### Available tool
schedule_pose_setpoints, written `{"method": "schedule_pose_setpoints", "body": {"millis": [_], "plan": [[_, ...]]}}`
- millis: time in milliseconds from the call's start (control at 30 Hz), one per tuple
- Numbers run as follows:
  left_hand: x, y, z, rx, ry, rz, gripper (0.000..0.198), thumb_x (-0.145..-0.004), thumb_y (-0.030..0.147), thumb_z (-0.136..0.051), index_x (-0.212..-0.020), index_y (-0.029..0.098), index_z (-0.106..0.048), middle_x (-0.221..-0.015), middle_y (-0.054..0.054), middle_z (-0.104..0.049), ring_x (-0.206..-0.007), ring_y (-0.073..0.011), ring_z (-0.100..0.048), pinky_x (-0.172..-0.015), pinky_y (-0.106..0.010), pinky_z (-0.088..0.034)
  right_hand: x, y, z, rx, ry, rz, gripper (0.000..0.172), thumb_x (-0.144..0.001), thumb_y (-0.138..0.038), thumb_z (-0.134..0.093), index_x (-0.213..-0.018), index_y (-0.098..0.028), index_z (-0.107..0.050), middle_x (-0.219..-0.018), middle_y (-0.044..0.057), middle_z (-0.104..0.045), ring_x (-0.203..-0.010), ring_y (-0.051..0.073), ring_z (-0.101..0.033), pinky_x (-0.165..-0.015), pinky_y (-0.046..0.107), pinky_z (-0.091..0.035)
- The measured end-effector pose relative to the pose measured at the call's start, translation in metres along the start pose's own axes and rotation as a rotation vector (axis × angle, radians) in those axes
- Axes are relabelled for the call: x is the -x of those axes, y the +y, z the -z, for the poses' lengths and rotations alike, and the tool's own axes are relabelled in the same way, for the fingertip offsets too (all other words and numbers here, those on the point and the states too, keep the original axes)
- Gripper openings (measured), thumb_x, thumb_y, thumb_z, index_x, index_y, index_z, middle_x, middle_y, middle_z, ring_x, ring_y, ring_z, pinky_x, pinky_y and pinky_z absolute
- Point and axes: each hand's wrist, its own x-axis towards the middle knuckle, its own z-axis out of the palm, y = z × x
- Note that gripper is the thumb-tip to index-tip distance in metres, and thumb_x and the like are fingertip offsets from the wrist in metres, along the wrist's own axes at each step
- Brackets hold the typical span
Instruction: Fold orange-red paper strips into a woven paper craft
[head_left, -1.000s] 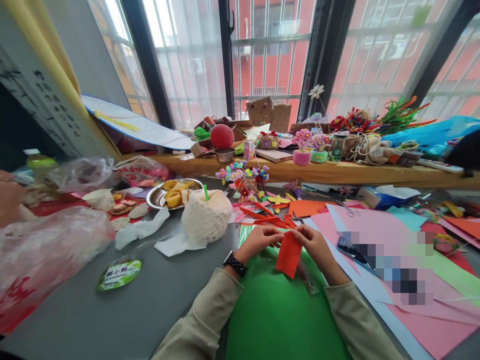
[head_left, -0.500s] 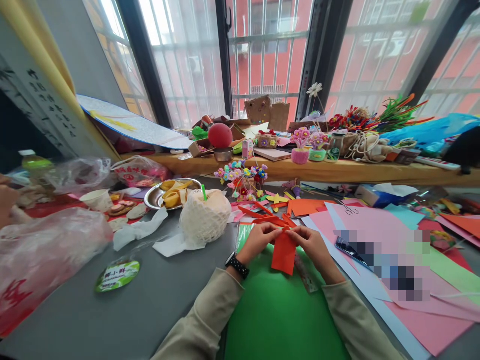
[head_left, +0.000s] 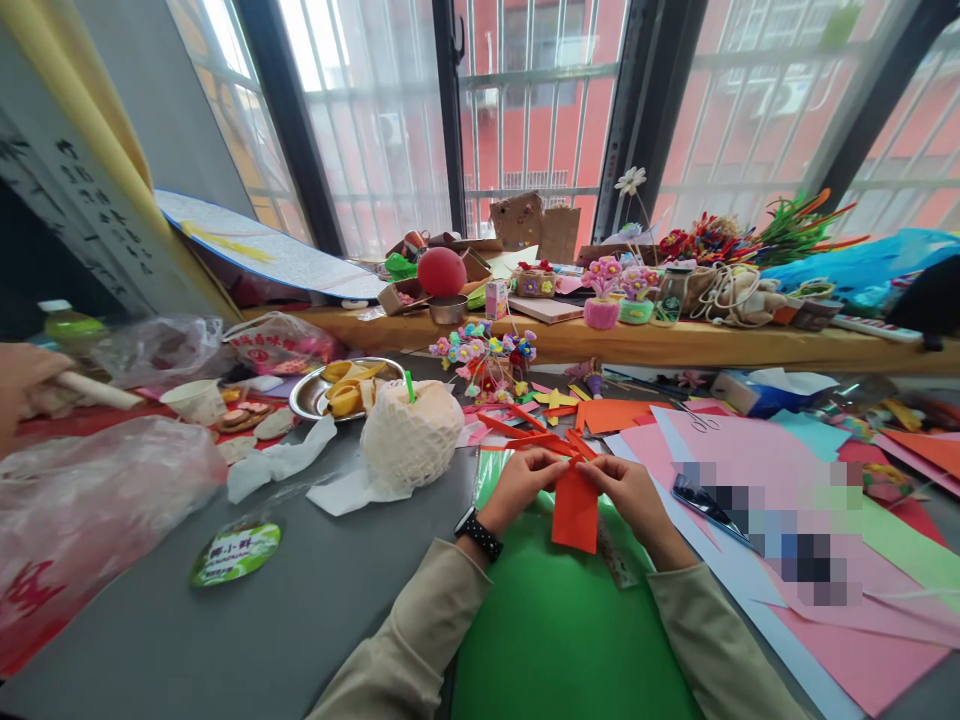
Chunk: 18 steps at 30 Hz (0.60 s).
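Observation:
An orange-red piece of paper hangs between my hands over a glossy green mat. My left hand, with a dark watch on its wrist, pinches the paper's upper left. The fingertips of my right hand are closed on its upper right, close to the left fingertips. Just behind the hands lie folded orange-red paper strips. A clear ruler-like strip rests on the mat, partly hidden by the paper and the right hand.
A coconut in white netting stands left, near a metal bowl with banana peels. Pink paper sheets and scissors lie right. Yarn flowers stand behind. Another person's hand holds a pale stick at far left.
The hanging paper has shifted slightly right and turned a little straighter, still pinched by both hands. At far left, the other person's hand has come further in with a pale stick.

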Motion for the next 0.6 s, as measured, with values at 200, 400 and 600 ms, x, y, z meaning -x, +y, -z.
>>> {"method": "schedule_pose_setpoints", "body": {"millis": [200,400,600], "plan": [[-0.0005,-0.0012,-0.0004,-0.018,0.001,-0.004,0.028,-0.061,0.038,-0.055,-0.065,0.011,-0.056,-0.055,0.001,-0.051,-0.049,-0.0063,-0.044,-0.051,-0.019,-0.037,0.0008,-0.0022,-0.0002,0.025,-0.012,0.036,0.026,-0.063,-0.039,-0.054,-0.062,-0.014,-0.059,-0.054,-0.001,-0.055,-0.051,0.01,-0.047,-0.049,0.02,-0.037],[-0.0001,-0.0015,-0.0004,-0.033,0.005,0.009,0.028,-0.06,0.039,-0.055,-0.065,0.011,-0.056,-0.055,0.0,-0.051,-0.05,-0.0068,-0.045,-0.052,-0.019,-0.038,0.0001,-0.0011,0.0001,0.047,-0.012,0.042,0.029,-0.063,-0.041,-0.053,-0.066,-0.014,-0.061,-0.055,0.0,-0.057,-0.052,0.012,-0.049,-0.049,0.021,-0.039],[0.0,-0.0011,-0.0005,-0.043,0.008,0.013,0.028,-0.06,0.039,-0.056,-0.064,0.011,-0.055,-0.055,0.001,-0.051,-0.05,-0.0069,-0.045,-0.051,-0.019,-0.038,-0.0002,0.0005,0.0006,0.064,-0.021,0.043,0.029,-0.064,-0.042,-0.052,-0.065,-0.015,-0.061,-0.057,0.001,-0.058,-0.055,0.013,-0.051,-0.051,0.022,-0.041]]}}
